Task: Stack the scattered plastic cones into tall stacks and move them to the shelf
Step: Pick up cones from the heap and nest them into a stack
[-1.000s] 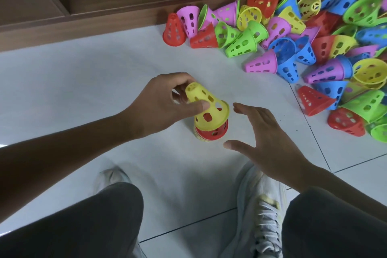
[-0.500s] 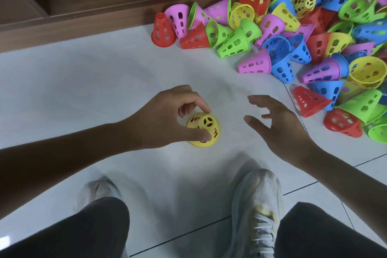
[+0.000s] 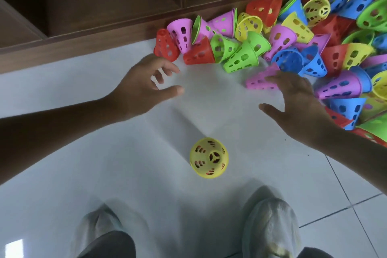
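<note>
Head camera looks down on a white tiled floor (image 3: 62, 132), where a short stack of cones (image 3: 209, 157) stands upright between the two arms, a yellow cone on top and red visible through its holes. No hand touches it. Left hand (image 3: 144, 84) is stretched forward over the floor, its fingers spread and only lightly bent, holding nothing; the fingertips are near a red cone (image 3: 164, 48) at the left end of the pile. Right hand (image 3: 293, 98) also reaches forward, palm down, thumb held out to the side. Its straight fingers lie over a pink cone (image 3: 256, 81) that is on its side, but I cannot tell if they really touch it. Behind both hands, the pile of scattered cones (image 3: 303, 33), in red, pink, green, yellow and blue, lies against the base of a dark wooden shelf (image 3: 104, 35). Two pale shoes (image 3: 270, 226) show at the bottom edge.
</note>
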`<move>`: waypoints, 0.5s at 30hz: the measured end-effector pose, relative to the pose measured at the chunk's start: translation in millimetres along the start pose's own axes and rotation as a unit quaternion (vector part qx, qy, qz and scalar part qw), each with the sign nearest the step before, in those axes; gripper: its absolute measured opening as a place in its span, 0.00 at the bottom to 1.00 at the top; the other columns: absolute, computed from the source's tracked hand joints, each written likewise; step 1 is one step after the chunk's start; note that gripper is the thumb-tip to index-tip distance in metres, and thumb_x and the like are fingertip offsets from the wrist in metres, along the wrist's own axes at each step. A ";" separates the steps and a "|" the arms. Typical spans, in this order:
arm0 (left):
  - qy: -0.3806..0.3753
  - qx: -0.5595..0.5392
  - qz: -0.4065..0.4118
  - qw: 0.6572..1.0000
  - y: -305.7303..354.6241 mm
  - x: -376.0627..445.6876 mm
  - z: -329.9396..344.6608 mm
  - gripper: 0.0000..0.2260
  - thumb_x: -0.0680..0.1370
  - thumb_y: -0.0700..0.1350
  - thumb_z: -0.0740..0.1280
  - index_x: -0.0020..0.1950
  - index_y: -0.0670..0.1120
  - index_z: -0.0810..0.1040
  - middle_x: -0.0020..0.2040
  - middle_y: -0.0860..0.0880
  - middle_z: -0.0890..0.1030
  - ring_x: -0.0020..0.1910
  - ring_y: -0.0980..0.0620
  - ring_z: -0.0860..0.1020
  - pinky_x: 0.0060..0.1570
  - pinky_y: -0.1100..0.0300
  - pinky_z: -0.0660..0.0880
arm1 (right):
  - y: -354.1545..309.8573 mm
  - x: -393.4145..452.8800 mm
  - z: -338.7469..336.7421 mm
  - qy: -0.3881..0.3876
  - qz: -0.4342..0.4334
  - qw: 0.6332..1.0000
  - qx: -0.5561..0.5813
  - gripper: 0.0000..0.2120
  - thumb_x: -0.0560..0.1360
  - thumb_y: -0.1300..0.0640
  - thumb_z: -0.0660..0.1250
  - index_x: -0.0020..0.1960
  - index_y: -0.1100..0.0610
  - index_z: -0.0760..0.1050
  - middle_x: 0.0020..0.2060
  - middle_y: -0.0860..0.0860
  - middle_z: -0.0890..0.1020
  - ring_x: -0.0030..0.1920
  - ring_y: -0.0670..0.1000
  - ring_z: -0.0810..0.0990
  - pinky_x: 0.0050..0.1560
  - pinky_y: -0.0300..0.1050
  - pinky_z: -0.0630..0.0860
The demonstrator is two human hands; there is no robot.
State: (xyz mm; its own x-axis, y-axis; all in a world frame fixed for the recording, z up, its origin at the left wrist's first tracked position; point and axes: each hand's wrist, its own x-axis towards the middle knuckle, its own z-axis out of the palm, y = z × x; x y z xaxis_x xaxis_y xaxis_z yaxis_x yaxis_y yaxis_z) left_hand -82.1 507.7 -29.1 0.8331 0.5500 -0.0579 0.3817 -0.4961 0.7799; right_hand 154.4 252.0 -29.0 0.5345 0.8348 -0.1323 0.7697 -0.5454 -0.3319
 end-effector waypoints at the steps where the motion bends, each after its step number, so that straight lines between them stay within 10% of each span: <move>1: 0.024 0.026 -0.001 0.999 -7.9 9.1 -2.4 0.18 0.73 0.54 0.76 0.61 0.53 0.78 0.58 0.53 0.76 0.52 0.56 0.77 0.46 0.59 0.79 | 0.9 5.7 -1.0 0.003 0.007 1.000 -0.008 0.30 0.76 0.50 0.71 0.75 0.51 0.65 0.74 0.55 0.64 0.74 0.57 0.60 0.71 0.54 0.63; 12: 0.121 0.041 0.011 0.992 -40.2 67.4 -7.5 0.31 0.73 0.47 0.77 0.73 0.50 0.69 0.66 0.57 0.73 0.59 0.71 0.70 0.52 0.72 0.72 | 13.4 47.1 -1.1 0.009 -0.045 0.991 -0.122 0.37 0.71 0.56 0.76 0.76 0.55 0.65 0.76 0.58 0.62 0.73 0.63 0.61 0.70 0.64 0.64; 15: 0.111 0.040 0.002 0.993 -44.8 78.5 -7.7 0.31 0.73 0.47 0.78 0.73 0.47 0.69 0.66 0.53 0.76 0.62 0.61 0.74 0.58 0.71 0.72 | 19.6 53.8 4.1 0.008 -0.055 0.986 -0.155 0.39 0.69 0.57 0.77 0.76 0.55 0.65 0.73 0.58 0.67 0.71 0.63 0.64 0.68 0.63 0.64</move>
State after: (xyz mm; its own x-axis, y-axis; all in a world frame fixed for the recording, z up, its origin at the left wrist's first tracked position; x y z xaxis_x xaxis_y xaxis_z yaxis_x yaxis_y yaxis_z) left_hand -36.8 578.3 -63.8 0.7300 0.6773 0.0909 0.4161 -0.5461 0.7271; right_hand 196.8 286.6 -46.5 0.4458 0.8900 -0.0959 0.8916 -0.4510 -0.0413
